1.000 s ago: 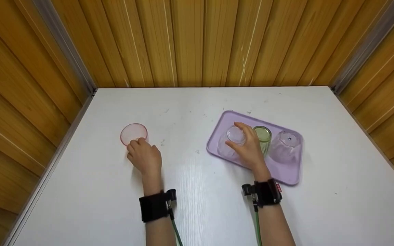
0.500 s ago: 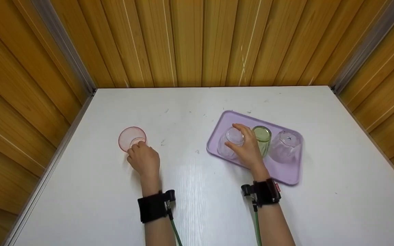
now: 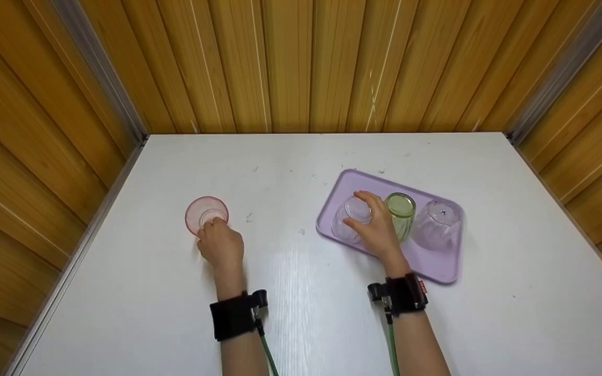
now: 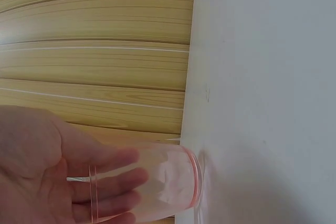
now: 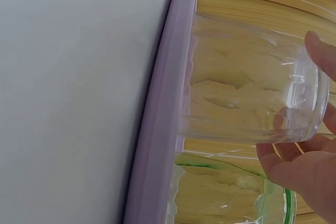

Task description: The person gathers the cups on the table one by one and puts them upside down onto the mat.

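My left hand (image 3: 221,244) holds a pink-tinted glass (image 3: 194,213) by one end, at the left of the table. In the left wrist view its red-edged end (image 4: 195,179) is close to the table; whether it touches is unclear. The fingers show through the pink wall. My right hand (image 3: 379,230) grips a clear glass (image 5: 236,80) near its raised end, thumb on one side and fingers on the other. That glass stands upside down on a light purple tray (image 3: 439,269), at its left end.
A green glass (image 3: 401,206) stands upside down close to the right hand. Another clear glass (image 3: 437,224) stands upside down at the tray's right. The white table (image 3: 290,292) is enclosed by wood-patterned panels (image 3: 311,68) at the back and sides.
The pink glass has shifted slightly toward me and tilted, so a smaller inner ring now shows. The right hand has barely moved at the clear glass. The tray and other glasses are still.
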{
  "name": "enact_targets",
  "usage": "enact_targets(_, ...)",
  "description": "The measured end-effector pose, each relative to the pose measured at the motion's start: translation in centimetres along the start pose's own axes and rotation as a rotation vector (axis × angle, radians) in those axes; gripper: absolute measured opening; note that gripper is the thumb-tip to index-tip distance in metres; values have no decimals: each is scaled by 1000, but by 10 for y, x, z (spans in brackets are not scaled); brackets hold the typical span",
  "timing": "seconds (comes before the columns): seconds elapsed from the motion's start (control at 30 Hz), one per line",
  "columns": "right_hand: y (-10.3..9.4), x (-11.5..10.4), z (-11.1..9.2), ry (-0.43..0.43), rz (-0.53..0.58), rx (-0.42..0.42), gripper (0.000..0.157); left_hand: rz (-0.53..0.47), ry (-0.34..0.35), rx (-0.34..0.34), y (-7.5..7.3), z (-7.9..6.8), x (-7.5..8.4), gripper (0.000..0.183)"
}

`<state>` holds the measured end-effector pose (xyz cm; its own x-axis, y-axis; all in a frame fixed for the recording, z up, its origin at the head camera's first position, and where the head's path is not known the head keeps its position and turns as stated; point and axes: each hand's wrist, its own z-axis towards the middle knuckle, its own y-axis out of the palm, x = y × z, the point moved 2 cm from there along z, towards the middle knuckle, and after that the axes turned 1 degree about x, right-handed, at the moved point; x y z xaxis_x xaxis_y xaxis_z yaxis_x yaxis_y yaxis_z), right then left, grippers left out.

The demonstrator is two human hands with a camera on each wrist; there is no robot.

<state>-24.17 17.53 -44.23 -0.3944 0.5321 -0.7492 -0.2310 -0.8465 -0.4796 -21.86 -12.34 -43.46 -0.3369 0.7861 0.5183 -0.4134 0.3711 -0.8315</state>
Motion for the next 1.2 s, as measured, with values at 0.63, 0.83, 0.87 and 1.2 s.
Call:
enact_targets(0.63, 5, 4, -1, -1, -27, 36, 48, -34, -31, 1, 1, 1, -1, 14)
enact_targets(0.83, 5, 3, -2, 36, -34, 31, 46, -69, -48, -8, 0, 0, -2, 13)
enact_targets(0.87, 5, 3, -2, 42, -32, 31, 46, -73, -49, -10, 0, -1, -2, 13)
enact_targets(1.2, 7, 4, -1, 93, -11, 20, 42, -78, -63, -28, 1, 1, -4, 15)
